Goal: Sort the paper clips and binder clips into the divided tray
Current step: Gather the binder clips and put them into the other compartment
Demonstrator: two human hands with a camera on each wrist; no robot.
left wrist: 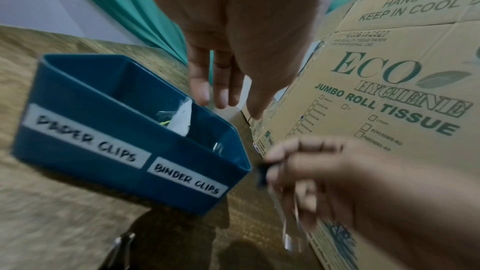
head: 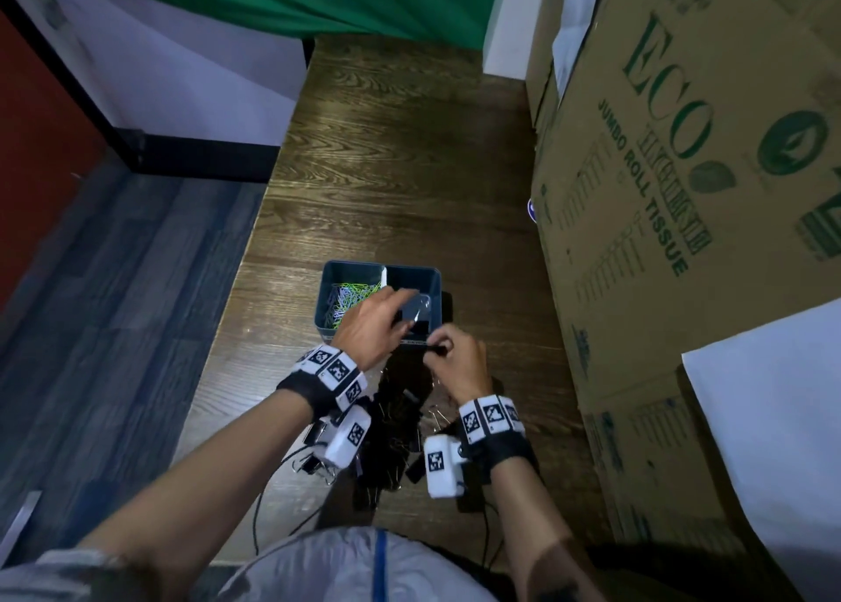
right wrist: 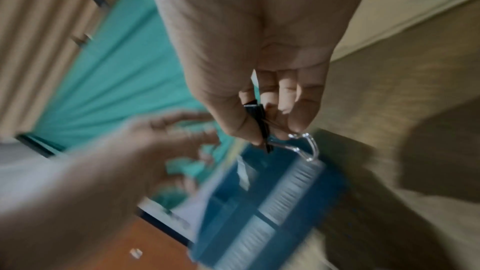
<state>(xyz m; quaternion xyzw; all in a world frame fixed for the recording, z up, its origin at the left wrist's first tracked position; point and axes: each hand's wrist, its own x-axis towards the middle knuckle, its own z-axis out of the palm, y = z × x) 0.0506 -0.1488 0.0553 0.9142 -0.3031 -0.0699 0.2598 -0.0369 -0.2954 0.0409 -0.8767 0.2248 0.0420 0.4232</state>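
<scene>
Two hands at the blue divided tray [head: 434, 301]. Right hand [head: 457, 360] pinches a black binder clip [right wrist: 255, 110] at the near rim, likely bound for the right compartment labelled for binder clips. Left hand [head: 371, 324] hovers over it, fingers straight, holding nothing. Coloured paper clips [head: 350, 298] fill the left compartment; unsorted binder clips [head: 400, 419] lie heaped nearer the person.

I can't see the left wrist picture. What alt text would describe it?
A left hand hangs open, fingers straight, above a blue divided tray labelled "PAPER CLIPS" and "BINDER CLIPS". Nearer the camera, the right hand pinches a black binder clip beside the tray's corner, with a printed cardboard box behind.
</scene>
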